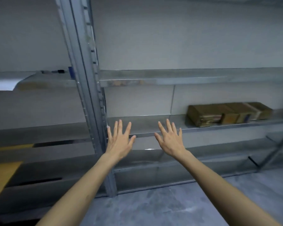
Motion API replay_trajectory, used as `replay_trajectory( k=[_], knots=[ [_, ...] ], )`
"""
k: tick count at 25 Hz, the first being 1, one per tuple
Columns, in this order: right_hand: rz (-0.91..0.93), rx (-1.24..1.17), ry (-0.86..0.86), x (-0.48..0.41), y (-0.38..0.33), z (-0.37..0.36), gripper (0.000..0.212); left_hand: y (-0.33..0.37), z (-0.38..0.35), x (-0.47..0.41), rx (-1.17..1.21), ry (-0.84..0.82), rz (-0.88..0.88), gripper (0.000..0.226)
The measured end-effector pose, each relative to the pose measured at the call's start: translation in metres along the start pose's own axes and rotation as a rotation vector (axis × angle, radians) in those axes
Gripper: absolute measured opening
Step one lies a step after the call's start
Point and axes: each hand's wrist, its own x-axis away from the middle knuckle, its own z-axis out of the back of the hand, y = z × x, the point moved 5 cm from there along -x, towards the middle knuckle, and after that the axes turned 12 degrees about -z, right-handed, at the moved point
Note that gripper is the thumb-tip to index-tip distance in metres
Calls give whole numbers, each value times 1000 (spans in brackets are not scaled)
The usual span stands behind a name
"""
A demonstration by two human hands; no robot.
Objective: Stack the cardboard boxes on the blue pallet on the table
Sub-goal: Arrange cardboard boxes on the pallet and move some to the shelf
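Well, left hand [120, 141] and right hand [171, 141] hold nothing, fingers spread wide, before the metal shelf [152, 123]; cardboard boxes [227, 114] (blurred) lie far right on it, a steel upright [87, 75] just beside the left hand

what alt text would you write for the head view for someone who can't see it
A person's bare left grip and right grip reach forward, fingers spread and holding nothing, toward a grey metal shelf. Brown cardboard boxes lie further right on that shelf, apart from both.
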Motion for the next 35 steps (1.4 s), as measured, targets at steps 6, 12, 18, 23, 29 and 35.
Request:
replay_trajectory(
  k=[6, 12, 18, 23, 29, 35],
  knots=[
    [-183, -10, 26, -16, 150, 24, 64, 145, -45, -86, 40, -51, -179, 67],
    [-324, -8, 7, -62, 273, 21, 66, 252, -104, -173, 91, -115, -288, 67],
    [-365, -31, -52, -152, 345, 6, 66, 298, -156, -273, 135, -193, -273, 66],
    [-346, -64, -94, -215, 371, -7, 65, 306, -183, -339, 131, -215, -228, 67],
    [-291, -124, -143, -281, 394, -21, 64, 315, -211, -396, 159, -237, -140, 66],
    [-244, -234, -252, -346, 426, -50, 63, 339, -250, -442, 234, -291, 17, 63]
  ],
)
